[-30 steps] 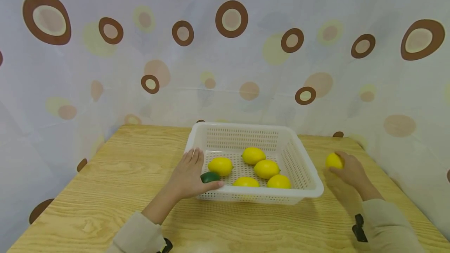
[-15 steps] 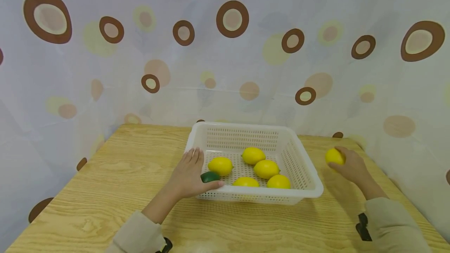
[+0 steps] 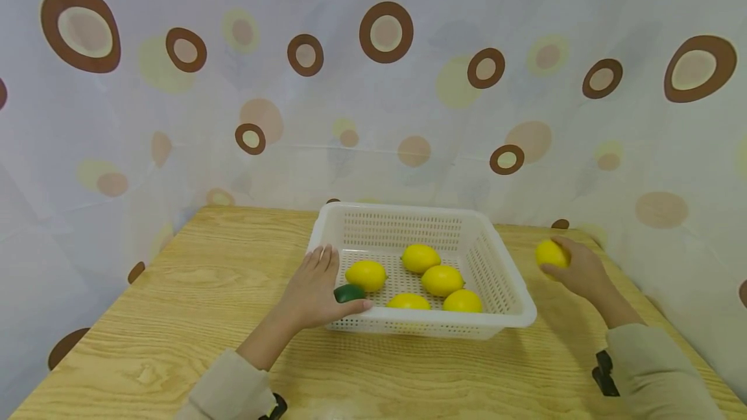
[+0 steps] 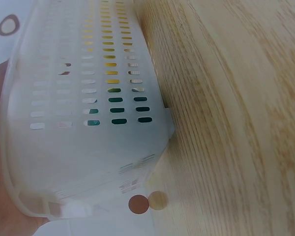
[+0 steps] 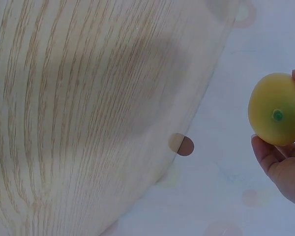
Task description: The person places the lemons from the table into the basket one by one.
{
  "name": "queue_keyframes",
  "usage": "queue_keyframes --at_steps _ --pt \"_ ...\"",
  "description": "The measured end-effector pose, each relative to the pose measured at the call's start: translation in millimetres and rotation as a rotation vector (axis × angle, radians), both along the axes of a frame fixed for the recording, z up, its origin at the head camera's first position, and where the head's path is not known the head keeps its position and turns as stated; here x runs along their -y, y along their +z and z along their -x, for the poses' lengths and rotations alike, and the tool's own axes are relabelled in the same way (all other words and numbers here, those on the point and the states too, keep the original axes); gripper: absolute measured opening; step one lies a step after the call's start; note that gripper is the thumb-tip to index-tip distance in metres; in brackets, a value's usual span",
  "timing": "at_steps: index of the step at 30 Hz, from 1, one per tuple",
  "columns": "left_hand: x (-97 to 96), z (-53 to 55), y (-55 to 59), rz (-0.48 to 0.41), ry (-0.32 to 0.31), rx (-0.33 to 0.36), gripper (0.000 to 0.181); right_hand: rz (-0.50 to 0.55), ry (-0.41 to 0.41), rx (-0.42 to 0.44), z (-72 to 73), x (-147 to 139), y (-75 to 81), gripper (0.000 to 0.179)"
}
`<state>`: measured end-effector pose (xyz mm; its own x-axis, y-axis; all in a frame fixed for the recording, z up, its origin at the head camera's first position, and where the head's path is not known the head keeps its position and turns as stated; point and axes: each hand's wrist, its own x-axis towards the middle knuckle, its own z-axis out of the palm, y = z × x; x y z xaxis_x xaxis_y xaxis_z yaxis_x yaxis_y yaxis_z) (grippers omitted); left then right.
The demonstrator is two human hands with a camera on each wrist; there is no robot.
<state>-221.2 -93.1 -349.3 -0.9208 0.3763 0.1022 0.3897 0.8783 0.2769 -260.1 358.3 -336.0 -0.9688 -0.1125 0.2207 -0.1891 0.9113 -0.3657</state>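
My left hand (image 3: 318, 293) rests on the near left corner of a white plastic basket (image 3: 508, 264), fingers straight over the left rim and thumb along the front rim. In the left wrist view, part of that hand (image 4: 5, 196) shows behind the basket's slotted wall (image 4: 98, 142). Right of the basket, my right hand (image 3: 583, 271) holds a lemon (image 3: 551, 253) above the table between thumb and fingers. Its green-marked end faces the right wrist view, where the lemon (image 5: 273, 108) sits in my fingertips. Inside the basket lie several lemons (image 3: 442, 280) and a dark green rounded thing (image 3: 349, 293), partly hidden by my left hand.
The basket stands on a wood-grain table (image 3: 192, 303). A pale curtain (image 3: 327, 109) with brown ring and dot patterns hangs behind the table and along both sides. Black straps (image 3: 604, 373) show at both sleeves.
My right hand has lifted the lemon slightly up and away from me. My left hand, the basket and its contents stay where they were.
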Motion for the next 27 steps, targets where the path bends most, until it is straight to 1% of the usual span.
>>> queue_keyframes --at_steps 10,18,23,27 --pt "0.1 0.9 -0.2 0.006 -0.006 -0.005 0.105 0.014 0.017 -0.026 1.4 10 6.8 0.063" --pt "-0.1 1.8 -0.6 0.013 -0.005 -0.003 0.105 0.013 0.031 -0.031 1.6 13 12.8 0.063" --pt "0.2 1.9 -0.8 0.012 -0.003 -0.001 0.106 -0.002 0.04 -0.088 1.3 14 17.1 0.06" --pt "0.7 1.7 -1.2 0.016 0.0 -0.002 0.105 -0.004 0.039 -0.111 1.5 15 19.5 0.058"
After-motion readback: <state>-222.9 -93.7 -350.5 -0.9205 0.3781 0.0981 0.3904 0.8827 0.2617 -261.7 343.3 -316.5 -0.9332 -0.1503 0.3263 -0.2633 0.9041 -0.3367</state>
